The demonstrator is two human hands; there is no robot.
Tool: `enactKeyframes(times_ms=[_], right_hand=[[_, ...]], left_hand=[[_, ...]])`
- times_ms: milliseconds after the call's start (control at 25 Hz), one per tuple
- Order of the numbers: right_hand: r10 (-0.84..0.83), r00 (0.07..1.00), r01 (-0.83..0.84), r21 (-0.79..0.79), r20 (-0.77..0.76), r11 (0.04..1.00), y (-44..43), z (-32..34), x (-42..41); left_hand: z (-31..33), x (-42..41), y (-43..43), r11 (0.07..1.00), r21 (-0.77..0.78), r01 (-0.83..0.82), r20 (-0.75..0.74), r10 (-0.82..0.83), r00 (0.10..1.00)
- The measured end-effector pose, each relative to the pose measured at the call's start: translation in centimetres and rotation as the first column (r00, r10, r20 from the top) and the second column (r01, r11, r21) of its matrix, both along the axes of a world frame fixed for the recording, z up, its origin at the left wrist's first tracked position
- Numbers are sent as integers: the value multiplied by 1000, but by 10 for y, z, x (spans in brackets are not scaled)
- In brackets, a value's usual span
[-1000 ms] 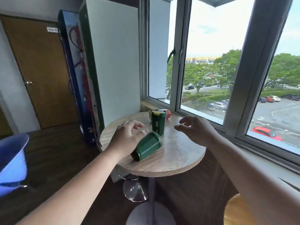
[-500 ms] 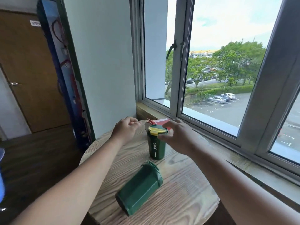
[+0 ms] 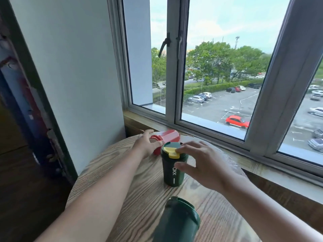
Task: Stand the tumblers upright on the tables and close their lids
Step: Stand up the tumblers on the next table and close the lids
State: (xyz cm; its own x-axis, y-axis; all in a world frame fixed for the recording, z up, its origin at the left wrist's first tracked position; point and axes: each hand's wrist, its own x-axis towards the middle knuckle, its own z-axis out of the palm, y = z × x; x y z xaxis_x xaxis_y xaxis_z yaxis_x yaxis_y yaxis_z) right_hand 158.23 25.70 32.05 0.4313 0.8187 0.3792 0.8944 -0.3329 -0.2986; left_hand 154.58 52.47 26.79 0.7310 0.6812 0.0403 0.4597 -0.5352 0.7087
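An upright dark green tumbler (image 3: 171, 173) with a yellow lid flap (image 3: 171, 151) stands mid-table. My right hand (image 3: 202, 165) wraps its right side, thumb on the body and a fingertip on the yellow flap. Behind it a red tumbler (image 3: 166, 136) lies on its side near the window. My left hand (image 3: 146, 145) rests on its lid end, fingers curled over it. A second dark green tumbler (image 3: 176, 222) lies on its side at the near edge, untouched.
The round wooden table (image 3: 125, 180) stands against a wooden window sill (image 3: 258, 168). A white wall panel (image 3: 70, 75) rises at the left, with dark wood floor (image 3: 26, 189) below it. Closed windows fill the far side.
The camera moved closer to the table. My left hand reached forward onto the red tumbler. My right hand shifted from the green tumbler's lid to grip its side, fingertip on the flap.
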Motion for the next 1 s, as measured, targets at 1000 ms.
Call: enactKeyframes(times_ms=[1000], right_hand=[[-119,992,118,20,46,993,17,5,-11]], left_hand=[[86,-64,-19,986,145,-87,-361,134,923]])
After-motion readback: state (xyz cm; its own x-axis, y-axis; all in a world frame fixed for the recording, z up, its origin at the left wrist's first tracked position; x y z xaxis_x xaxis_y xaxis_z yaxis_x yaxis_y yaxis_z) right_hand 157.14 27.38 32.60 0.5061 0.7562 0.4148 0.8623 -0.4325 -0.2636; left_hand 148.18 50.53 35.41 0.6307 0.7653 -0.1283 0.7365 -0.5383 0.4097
